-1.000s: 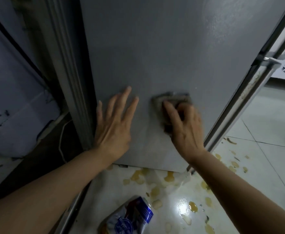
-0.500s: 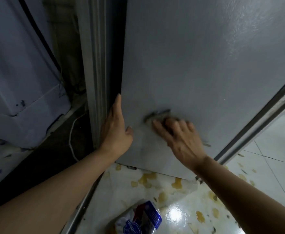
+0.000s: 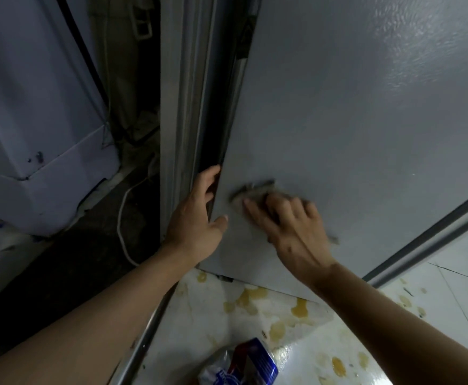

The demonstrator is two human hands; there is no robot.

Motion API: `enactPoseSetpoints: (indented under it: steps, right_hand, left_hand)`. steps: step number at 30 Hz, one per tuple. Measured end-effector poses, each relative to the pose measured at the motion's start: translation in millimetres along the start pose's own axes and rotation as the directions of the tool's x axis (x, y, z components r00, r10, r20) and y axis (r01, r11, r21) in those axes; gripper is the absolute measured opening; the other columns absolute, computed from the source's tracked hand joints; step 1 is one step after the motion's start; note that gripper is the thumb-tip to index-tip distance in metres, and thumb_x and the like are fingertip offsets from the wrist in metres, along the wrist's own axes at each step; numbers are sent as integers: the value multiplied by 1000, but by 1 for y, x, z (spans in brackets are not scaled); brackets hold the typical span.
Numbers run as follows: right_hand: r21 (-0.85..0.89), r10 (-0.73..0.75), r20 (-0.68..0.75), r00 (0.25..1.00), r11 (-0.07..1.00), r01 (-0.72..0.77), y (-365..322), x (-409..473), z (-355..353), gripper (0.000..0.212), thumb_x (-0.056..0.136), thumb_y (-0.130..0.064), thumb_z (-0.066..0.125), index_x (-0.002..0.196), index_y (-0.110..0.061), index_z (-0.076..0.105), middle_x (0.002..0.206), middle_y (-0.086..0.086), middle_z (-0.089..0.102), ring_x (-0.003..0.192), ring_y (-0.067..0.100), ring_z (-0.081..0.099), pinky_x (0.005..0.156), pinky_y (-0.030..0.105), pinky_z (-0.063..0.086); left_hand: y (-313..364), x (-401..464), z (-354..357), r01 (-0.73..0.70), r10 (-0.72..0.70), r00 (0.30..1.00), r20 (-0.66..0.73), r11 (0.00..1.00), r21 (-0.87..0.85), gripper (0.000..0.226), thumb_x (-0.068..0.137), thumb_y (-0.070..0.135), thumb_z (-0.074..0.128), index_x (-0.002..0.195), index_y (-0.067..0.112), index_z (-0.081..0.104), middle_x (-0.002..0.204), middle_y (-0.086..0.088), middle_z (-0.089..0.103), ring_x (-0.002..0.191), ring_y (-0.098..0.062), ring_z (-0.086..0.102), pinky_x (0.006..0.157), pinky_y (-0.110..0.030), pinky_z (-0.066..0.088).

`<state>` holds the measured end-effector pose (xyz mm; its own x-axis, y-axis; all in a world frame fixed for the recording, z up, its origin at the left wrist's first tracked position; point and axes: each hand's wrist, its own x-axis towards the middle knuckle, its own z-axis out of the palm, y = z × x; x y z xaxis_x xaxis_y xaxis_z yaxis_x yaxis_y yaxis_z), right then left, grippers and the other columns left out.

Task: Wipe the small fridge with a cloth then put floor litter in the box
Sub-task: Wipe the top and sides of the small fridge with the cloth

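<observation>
fridge: grey side panel of the small fridge (image 3: 352, 120) fills the upper right of the head view, smooth and faintly glossy, with its lower edge just above the floor.
left hand: the left hand (image 3: 196, 220) holds the panel's left edge low down; the fingers (image 3: 209, 176) curl round the edge into the dark gap behind it, and the thumb lies on the front face.
right hand: the right hand (image 3: 291, 226) lies flat over the cloth, fingers spread and only slightly bent, pressing it against the panel rather than clutching it.
cloth: the cloth (image 3: 255, 188) is a dark, blurred wad low on the panel, just right of the left hand; it shows above the right fingertips, and a small bit shows past the far side of the hand.
floor: the white tiled floor (image 3: 449, 315) under the fridge is dotted with yellowish spill stains (image 3: 299, 307).
litter: a crumpled blue and white wrapper (image 3: 244, 365) lies on the floor at the bottom edge, between the two forearms.
left side: a pale appliance (image 3: 33, 134) stands well apart to the left, with a white cable (image 3: 123, 218) trailing over dark floor in the gap between it and the fridge.
box: i cannot tell where it is.
</observation>
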<state>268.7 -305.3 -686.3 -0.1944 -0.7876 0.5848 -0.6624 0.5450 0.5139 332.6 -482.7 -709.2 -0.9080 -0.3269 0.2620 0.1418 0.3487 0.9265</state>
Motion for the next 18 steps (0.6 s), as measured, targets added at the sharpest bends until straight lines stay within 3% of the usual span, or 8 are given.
enactPoseSetpoints:
  steps: [2, 4, 7, 9, 12, 15, 18]
  right_hand:
    - [22, 96, -87, 992, 995, -94, 4, 25, -7, 51, 82, -14, 58, 133, -15, 53, 111, 10, 35, 85, 27, 37, 70, 37, 27]
    - [40, 190, -141, 972, 982, -186, 2, 47, -8, 61, 78, -16, 66, 136, -14, 49, 113, 10, 33, 86, 27, 36, 70, 37, 27]
    - [-16, 200, -174, 964, 978, -206, -10, 53, 2, 53, 83, -15, 55, 136, -18, 50, 115, 10, 34, 83, 27, 35, 68, 37, 26]
    - [-65, 83, -130, 988, 994, -92, -18, 43, 14, 49, 85, -15, 44, 133, -20, 54, 113, 9, 35, 82, 26, 34, 67, 36, 25]
    - [-89, -79, 42, 996, 993, 82, -36, 25, 27, 47, 88, -16, 37, 131, -21, 57, 112, 6, 35, 82, 25, 34, 67, 35, 25]
    - [-61, -58, 74, 996, 996, 62, -43, 25, 26, 47, 90, -14, 35, 132, -20, 55, 109, 6, 35, 82, 24, 34, 67, 35, 24]
    - [-30, 35, -1, 999, 999, -35, -37, 42, 16, 45, 93, -13, 32, 131, -19, 55, 108, 10, 35, 84, 26, 35, 67, 36, 23]
  left_hand:
    - [-7, -1, -3, 38, -39, 999, -9, 998, -59, 75, 80, -2, 65, 139, 29, 32, 134, 12, 44, 124, -5, 44, 102, -24, 38]
    - [-12, 0, -2, 58, -68, 995, -69, 990, -128, 71, 79, -6, 63, 137, 25, 35, 129, 6, 48, 118, -4, 49, 92, -13, 41]
    - [-17, 2, 2, 76, -98, 985, -140, 985, -158, 70, 77, -8, 61, 134, 23, 36, 119, 8, 50, 109, -2, 53, 74, 1, 40]
    - [-21, 4, 4, 72, -97, 983, -155, 985, -159, 70, 75, -11, 58, 133, 22, 37, 118, 8, 52, 108, -3, 54, 78, -4, 42]
    - [-27, 2, 4, 94, -120, 982, -146, 981, -170, 75, 74, -15, 57, 135, 21, 33, 118, 9, 51, 107, -9, 56, 88, -25, 47]
    - [-36, -4, 0, 128, -145, 983, -111, 980, -150, 78, 74, -17, 54, 138, 23, 31, 121, 10, 49, 109, -9, 56, 84, -22, 46]
    - [-46, -6, -2, 173, -191, 978, -85, 967, -190, 79, 73, -18, 52, 137, 22, 31, 121, 6, 48, 110, -13, 56, 84, -24, 45]
